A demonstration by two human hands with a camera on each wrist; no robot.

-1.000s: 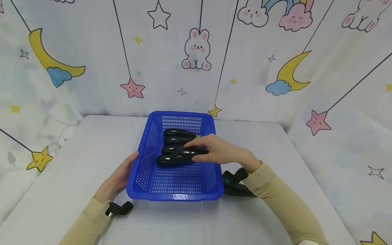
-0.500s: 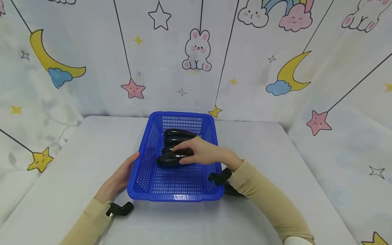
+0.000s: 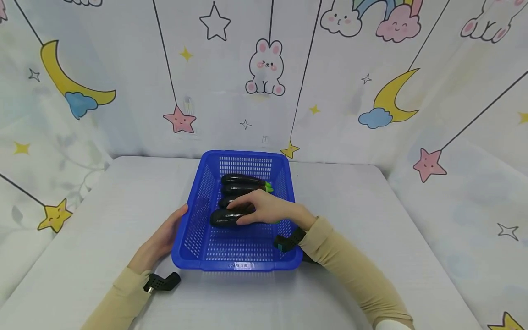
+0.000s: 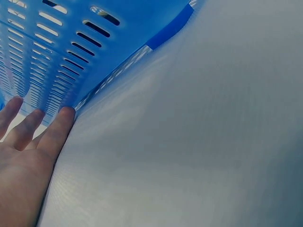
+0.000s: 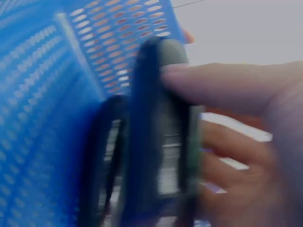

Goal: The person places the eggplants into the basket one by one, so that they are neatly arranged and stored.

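A blue slotted plastic basket (image 3: 268, 266) stands on the table with several glossy dark eggplants (image 3: 241, 189) lying crosswise in it. My right hand (image 3: 264, 206) reaches over its right side and grips the front eggplant (image 3: 222, 218), thumb on the near side, fingers on the far side. In the blurred right wrist view, the thumb presses on that eggplant (image 5: 163, 127), and a second one lies alongside. My left hand (image 3: 162, 236) steadies the basket's left side. Its extended fingers touch the slotted wall (image 4: 52, 61) in the left wrist view.
Beside the basket's right front corner lies another dark object (image 3: 310, 259), mostly hidden by my sleeve (image 3: 350, 266). A white cloth covers the table (image 3: 144, 188). Cartoon-printed fabric (image 3: 231, 68) hangs along the back and sides.
My right hand has moved left and slightly down over the front eggplant. The rear eggplants' green ends show again. The dark object outside is more covered by the sleeve. Left hand and basket hold still.
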